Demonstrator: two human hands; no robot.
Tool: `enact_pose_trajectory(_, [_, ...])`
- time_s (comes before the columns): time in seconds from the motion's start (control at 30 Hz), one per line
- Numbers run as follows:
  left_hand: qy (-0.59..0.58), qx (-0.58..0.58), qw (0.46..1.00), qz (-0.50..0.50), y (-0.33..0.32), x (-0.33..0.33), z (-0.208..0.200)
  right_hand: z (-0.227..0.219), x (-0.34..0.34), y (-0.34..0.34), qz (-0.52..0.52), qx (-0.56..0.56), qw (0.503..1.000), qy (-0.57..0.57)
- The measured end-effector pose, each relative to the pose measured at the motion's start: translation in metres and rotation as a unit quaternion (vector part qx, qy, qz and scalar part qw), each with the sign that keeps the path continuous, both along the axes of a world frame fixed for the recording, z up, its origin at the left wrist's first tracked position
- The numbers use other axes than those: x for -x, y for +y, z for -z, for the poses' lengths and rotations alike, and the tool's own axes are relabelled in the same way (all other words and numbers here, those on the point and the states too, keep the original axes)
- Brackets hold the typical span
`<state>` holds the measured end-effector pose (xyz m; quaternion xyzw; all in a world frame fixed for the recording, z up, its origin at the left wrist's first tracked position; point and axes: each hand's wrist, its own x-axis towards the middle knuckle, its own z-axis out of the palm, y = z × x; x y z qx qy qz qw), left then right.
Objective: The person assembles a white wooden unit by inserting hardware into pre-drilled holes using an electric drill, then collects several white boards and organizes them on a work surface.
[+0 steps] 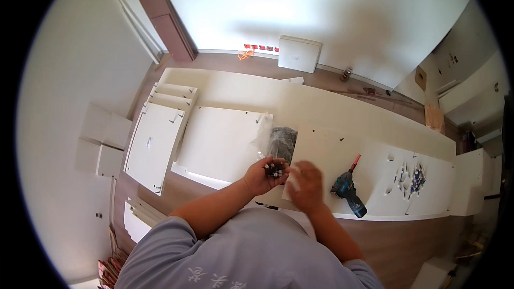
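Observation:
My left hand (257, 180) is cupped with its palm up, and in it lies a handful of small dark and white fittings (275, 170). Close beside it on the right is my right hand (306, 186), over the edge of a white panel (326, 155); motion smears its fingers, so what they hold, if anything, does not show. Just beyond the left hand lies a clear plastic bag (282, 142) with something dark in it. A teal and black cordless drill (349, 192) with a red-tipped bit rests on the panel to the right.
Loose small hardware (412, 179) is heaped on the panels at the right. Another white panel (222, 142) lies left of the bag, with stacked boards (155, 142) fitted with pegs farther left. Brown boards (168, 21) and a white panel (299, 53) lean on the far wall.

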<state>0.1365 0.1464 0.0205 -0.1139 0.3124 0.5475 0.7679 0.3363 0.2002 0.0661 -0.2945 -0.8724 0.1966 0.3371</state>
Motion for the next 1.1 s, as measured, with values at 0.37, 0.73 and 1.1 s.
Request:
enact_pose_trajectory(0.37, [0.154,0.056,0.984,-0.07,-0.057,0.108,0.04,0.067,-0.178,0.036,0.21,0.341,0.893,-0.205])
enact_pose_trajectory(0.73, [0.08,0.03,0.996,-0.017,-0.066,0.186,0.039,0.073,-0.178,0.034,0.237,0.315,0.864,-0.314])
enact_pose_trajectory(1.1, [0.178,0.055,0.978,0.097,-0.067,0.255,0.05,0.031,-0.073,-0.027,0.219,0.36,0.906,-0.031])
